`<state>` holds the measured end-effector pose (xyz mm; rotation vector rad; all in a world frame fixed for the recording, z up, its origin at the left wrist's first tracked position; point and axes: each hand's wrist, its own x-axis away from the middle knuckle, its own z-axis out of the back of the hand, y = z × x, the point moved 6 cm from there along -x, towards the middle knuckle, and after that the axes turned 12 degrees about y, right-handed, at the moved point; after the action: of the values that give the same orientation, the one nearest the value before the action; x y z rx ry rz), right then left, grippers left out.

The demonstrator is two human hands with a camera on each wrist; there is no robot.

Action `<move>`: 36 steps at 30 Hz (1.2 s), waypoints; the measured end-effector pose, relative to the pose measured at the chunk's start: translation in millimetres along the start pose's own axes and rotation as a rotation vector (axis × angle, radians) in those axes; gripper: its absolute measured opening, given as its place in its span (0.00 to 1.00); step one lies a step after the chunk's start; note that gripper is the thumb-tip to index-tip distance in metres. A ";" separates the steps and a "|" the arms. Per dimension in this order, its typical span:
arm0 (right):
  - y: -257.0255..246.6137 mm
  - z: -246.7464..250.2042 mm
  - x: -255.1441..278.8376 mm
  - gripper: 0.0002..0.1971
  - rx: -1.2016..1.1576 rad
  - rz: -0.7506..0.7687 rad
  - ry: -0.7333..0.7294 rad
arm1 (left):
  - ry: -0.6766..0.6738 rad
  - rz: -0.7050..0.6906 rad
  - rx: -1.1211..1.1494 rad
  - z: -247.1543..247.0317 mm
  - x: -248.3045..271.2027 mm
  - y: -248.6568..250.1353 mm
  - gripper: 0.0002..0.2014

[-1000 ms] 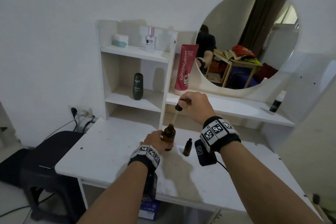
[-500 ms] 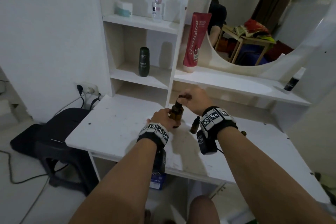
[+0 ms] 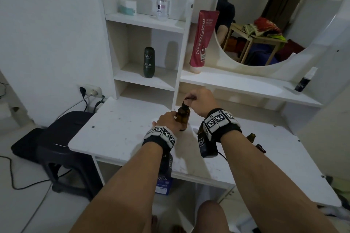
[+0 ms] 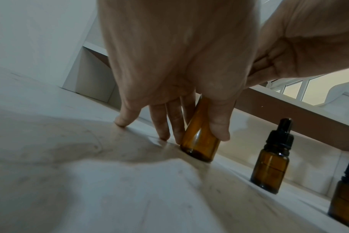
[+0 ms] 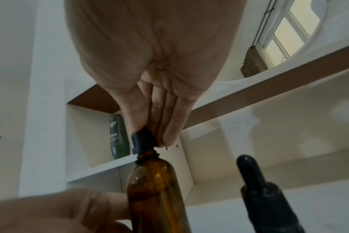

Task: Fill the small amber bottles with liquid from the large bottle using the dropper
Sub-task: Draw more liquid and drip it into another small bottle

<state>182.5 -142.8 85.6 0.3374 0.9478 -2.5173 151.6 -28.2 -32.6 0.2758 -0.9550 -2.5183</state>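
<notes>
The large amber bottle (image 3: 183,117) stands upright on the white table (image 3: 117,130). My left hand (image 3: 168,119) grips its body, thumb on one side and fingers on the other (image 4: 198,137). My right hand (image 3: 191,99) pinches the black dropper cap (image 5: 142,138), which sits on the bottle's neck (image 5: 147,155). A small amber bottle (image 4: 271,164) with a black dropper cap stands just right of the large one. A second small bottle (image 4: 347,197) is at the frame edge. In the head view my right wrist partly hides the small bottles; one (image 3: 251,137) shows beyond it.
A white shelf unit (image 3: 145,81) rises right behind the bottles, holding a dark green bottle (image 3: 149,62). A red tube (image 3: 203,41) and a small spray bottle (image 3: 305,80) stand on the ledge under the round mirror. A black stool (image 3: 56,138) and wall socket cables (image 3: 91,91) are left of the table.
My right hand came down from above the large bottle, bringing the dropper into it until the cap met the neck. The head view tilted downward. My left hand stayed on the bottle.
</notes>
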 end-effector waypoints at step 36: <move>2.1 146.4 3.6 0.03 -0.207 0.082 0.366 | -0.044 0.023 -0.057 9.5 19.9 5.3 0.31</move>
<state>169.4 -243.6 191.1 0.7722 1.2908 -2.2980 132.5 -35.4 -22.7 0.1921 -0.8956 -2.5360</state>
